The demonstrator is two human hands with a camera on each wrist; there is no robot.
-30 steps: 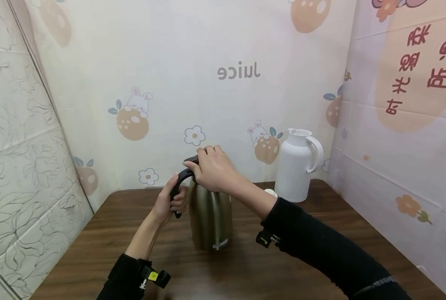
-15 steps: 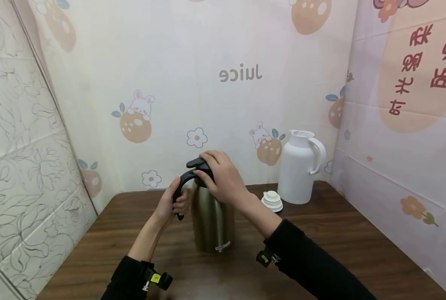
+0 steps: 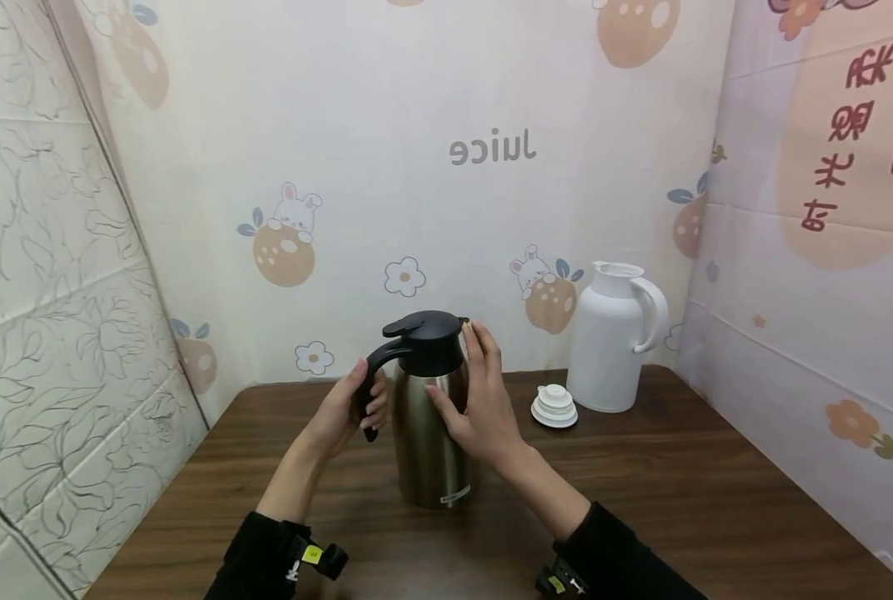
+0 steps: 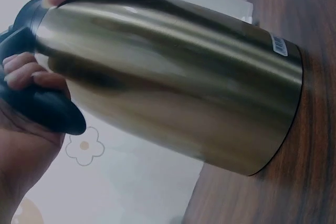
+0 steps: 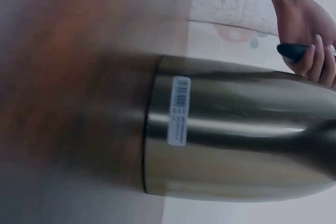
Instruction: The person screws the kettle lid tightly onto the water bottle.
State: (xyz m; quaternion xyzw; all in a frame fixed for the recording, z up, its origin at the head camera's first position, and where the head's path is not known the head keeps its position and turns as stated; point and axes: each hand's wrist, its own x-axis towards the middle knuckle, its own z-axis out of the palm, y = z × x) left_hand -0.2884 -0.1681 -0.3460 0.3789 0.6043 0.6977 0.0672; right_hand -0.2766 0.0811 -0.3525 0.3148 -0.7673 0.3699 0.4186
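Observation:
A brass-coloured metal thermos jug (image 3: pixel 423 446) stands upright on the wooden table, its black lid (image 3: pixel 433 333) on top. My left hand (image 3: pixel 341 410) grips the jug's black handle (image 3: pixel 380 358) with curled fingers; the left wrist view shows that handle (image 4: pixel 44 108) close up. On the opposite side, my right hand (image 3: pixel 487 417) rests against the jug's shoulder, fingers fairly straight and reaching up beside the lid, thumb across the front of the metal. A barcode label (image 5: pixel 179 111) sits low on the jug's body in the right wrist view.
A white jug (image 3: pixel 604 346) with a side handle stands at the back right of the brown table (image 3: pixel 686 467). In front of it lies a white stopper (image 3: pixel 554 407). Patterned cloth walls (image 3: pixel 416 200) rise behind and at both sides.
My right hand has come off the top of the lid and moved down to the jug's right side, uncovering the lid. My left hand keeps its grip on the handle.

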